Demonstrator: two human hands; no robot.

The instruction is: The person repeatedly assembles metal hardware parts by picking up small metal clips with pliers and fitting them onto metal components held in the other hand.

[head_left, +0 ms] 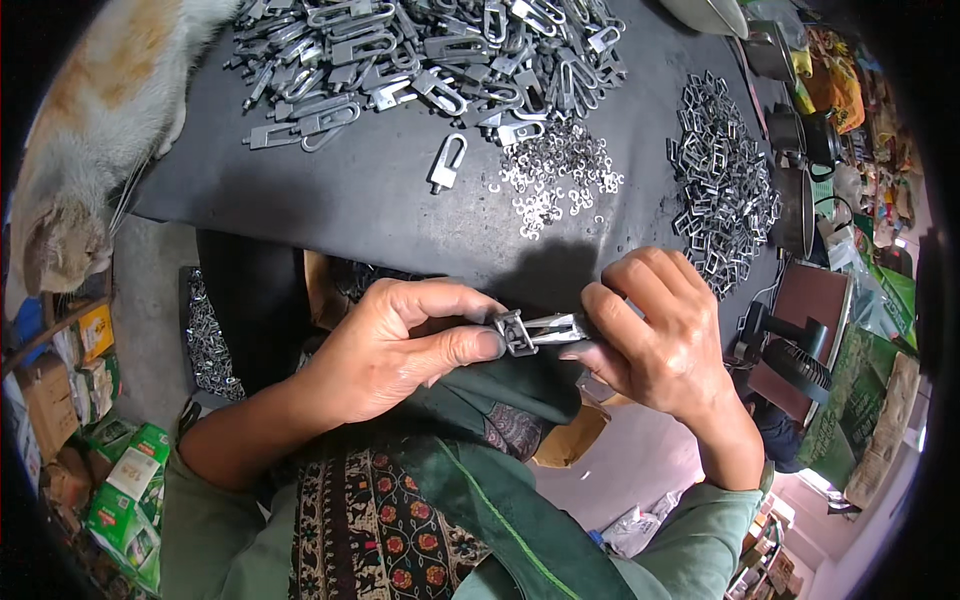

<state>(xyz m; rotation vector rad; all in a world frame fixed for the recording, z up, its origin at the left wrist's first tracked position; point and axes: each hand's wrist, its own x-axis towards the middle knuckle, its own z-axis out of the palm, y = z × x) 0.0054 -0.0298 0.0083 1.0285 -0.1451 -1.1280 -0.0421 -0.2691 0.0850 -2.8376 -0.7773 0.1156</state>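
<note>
Between thumb and forefinger, my left hand point(400, 335) pinches a small dark rectangular metal frame point(515, 333). My right hand point(660, 330) is closed around the far end of a two-pronged silver metal piece point(555, 328). Its prongs meet the frame; whether it is a plier's jaws or a loop part is hidden by my fingers. Both hands are just off the table's near edge, above my lap. Beyond them, a single U-looped metal fitting point(448, 163) lies apart on the dark table point(330, 200), beside a scatter of small C-shaped clips point(555, 175).
A big heap of looped fittings point(430, 60) covers the table's far side. Rectangular metal frames point(720, 180) are piled at the right. A white and orange cat point(110, 130) is at the left edge. A small black fan point(795, 370) stands right of my right hand.
</note>
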